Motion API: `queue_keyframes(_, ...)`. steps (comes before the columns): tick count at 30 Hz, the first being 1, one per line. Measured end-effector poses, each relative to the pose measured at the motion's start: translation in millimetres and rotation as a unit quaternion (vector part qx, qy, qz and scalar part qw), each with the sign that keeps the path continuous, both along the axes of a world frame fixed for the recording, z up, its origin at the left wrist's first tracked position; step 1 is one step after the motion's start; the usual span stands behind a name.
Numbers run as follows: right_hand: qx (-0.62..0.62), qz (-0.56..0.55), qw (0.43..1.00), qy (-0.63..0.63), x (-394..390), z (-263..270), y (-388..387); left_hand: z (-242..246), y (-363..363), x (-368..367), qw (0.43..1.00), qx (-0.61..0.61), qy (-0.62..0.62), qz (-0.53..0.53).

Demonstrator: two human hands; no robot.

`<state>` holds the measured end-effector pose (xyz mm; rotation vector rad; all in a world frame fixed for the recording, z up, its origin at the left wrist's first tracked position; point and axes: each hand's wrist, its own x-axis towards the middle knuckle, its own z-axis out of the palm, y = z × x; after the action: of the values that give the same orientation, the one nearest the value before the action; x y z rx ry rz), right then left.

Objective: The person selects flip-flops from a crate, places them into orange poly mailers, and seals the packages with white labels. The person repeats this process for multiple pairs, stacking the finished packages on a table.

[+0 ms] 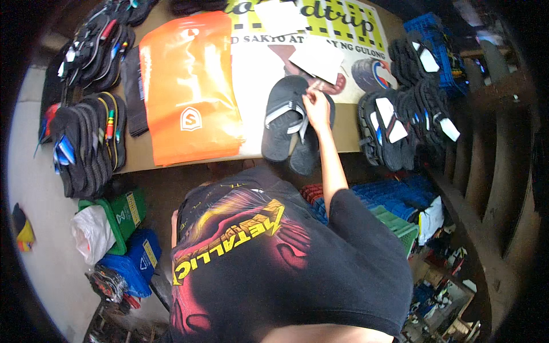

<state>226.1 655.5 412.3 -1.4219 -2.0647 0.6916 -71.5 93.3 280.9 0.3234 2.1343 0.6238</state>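
Observation:
A pair of black sandals (281, 124) with grey-and-white straps lies near the table's front edge, one sandal partly over the other. My right hand (316, 103) is over the toe end of the right-hand sandal, its fingers bent together near the sole; whether it grips anything is too small to tell. White paper cards (319, 60) lie just beyond the hand on a printed banner. Left of the sandals is a stack of orange plastic pouches (193, 90). My left hand is out of view; only a bit of that arm shows beside the black T-shirt.
Bundled sandals stand at the table's left (88, 141) and right (386, 133), some with white tags. Black packaging (135, 94) lies beside the orange pouches. Green (128, 214) and blue (137, 261) bins stand below left. A blue crate (433, 55) is at the far right, a green crate (396, 227) below.

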Motion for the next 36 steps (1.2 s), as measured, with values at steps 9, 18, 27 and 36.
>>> queue_keyframes(9,0.03,0.007,0.988,-0.154,66.3,-35.3,-55.6,-90.3,-34.3,-42.3,0.993,0.01,-0.02,-0.115)
queue_keyframes(18,0.023,-0.012,0.995,-0.096,78.5,-62.1,-25.8,20.1,108.4,-47.4,0.996,0.075,-0.009,-0.047)
queue_keyframes(27,0.012,0.04,0.998,-0.042,119.0,18.8,-2.6,-31.9,23.3,-24.2,0.998,0.035,-0.023,-0.042)
queue_keyframes(36,0.05,-0.183,0.937,-0.295,363.7,75.4,115.5,-41.9,-40.5,-13.3,0.997,-0.03,-0.04,-0.061)
